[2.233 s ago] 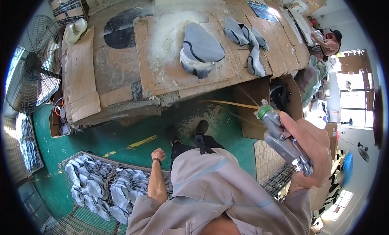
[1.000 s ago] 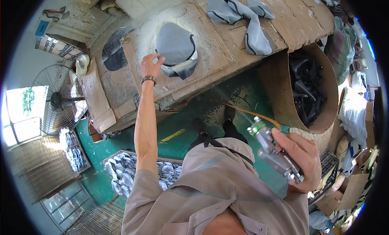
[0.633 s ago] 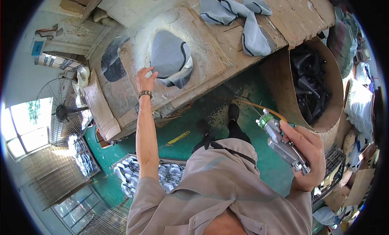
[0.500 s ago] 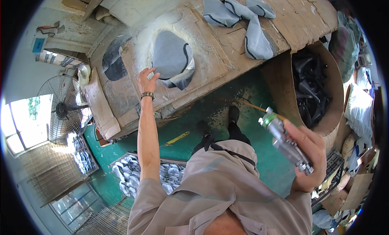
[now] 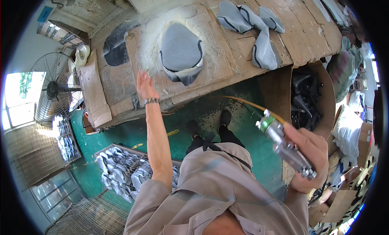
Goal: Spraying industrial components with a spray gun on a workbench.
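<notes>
My left hand [image 5: 146, 87] is open over the near edge of the cardboard-covered table [image 5: 221, 69], fingers stretched out and holding nothing. Just right of it, apart from the fingers, lies a grey fabric piece [image 5: 182, 46] with a black curved edge strip and a folded near end. Pale residue surrounds this piece on the cardboard. My right hand [image 5: 310, 154] grips a metal spray gun [image 5: 281, 140] with a green ring, held out in front of the table to the right. A yellowish hose [image 5: 251, 103] runs behind the gun. Whether a finger presses its trigger is hidden.
More grey pieces [image 5: 265, 48] lie at the table's right. A carton [image 5: 279, 89] of black parts [image 5: 306, 99] stands below them. A fan [image 5: 52, 89] stands at left, with a rack [image 5: 117, 170] of pale pieces on the floor. A dark patch [image 5: 116, 48] marks the table's left.
My left hand has let go of the grey piece's edge and drawn back toward me. The grey piece sits turned slightly. My right hand still holds the spray gun. The view has shifted a little.
</notes>
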Motion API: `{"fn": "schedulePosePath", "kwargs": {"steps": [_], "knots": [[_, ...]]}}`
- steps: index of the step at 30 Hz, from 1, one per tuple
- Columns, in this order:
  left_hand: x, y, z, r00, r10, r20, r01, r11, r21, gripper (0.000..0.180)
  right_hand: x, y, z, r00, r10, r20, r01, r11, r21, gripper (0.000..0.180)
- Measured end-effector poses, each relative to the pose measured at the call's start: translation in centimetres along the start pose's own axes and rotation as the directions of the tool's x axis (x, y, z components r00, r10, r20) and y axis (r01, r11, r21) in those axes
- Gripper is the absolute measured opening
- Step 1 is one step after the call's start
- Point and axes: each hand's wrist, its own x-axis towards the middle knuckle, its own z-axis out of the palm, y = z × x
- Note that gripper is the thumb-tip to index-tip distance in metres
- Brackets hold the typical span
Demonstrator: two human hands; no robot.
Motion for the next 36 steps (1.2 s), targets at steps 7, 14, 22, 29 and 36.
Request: {"fn": "schedulePosePath", "kwargs": {"steps": [7, 14, 22, 29, 36], "knots": [[-7.9, -6.0, -15.2, 0.974, -0.220, -0.047, 0.225, 0.947, 0.230, 0.035, -0.9, -1.1, 0.3, 0.998, 0.050, 0.039, -0.047, 0.995, -0.084, 0.067], [-17.5, -13.6, -30.0, 0.770, -0.507, -0.388, 0.635, 0.549, 0.544, 0.030, -1.2, -4.1, 1.8, 0.943, 0.331, -0.043, -0.333, 0.940, -0.069, 0.057], [-20.6, -14.5, -31.7, 0.771, -0.518, -0.371, 0.621, 0.484, 0.616, 0.028, -2.8, -4.6, 1.7, 0.885, 0.433, -0.171, -0.441, 0.897, -0.016, 0.055], [-12.8, -10.7, -18.5, 0.996, -0.076, -0.051, 0.090, 0.918, 0.386, 0.021, -2.9, -3.7, 2.3, 0.921, 0.357, -0.156, -0.380, 0.911, -0.157, 0.058], [-5.6, -1.8, 0.9, 0.820, 0.422, 0.386, -0.570, 0.541, 0.619, 0.037, -4.0, -0.7, -0.6, 0.925, 0.355, -0.138, -0.358, 0.934, 0.005, 0.054]]}}
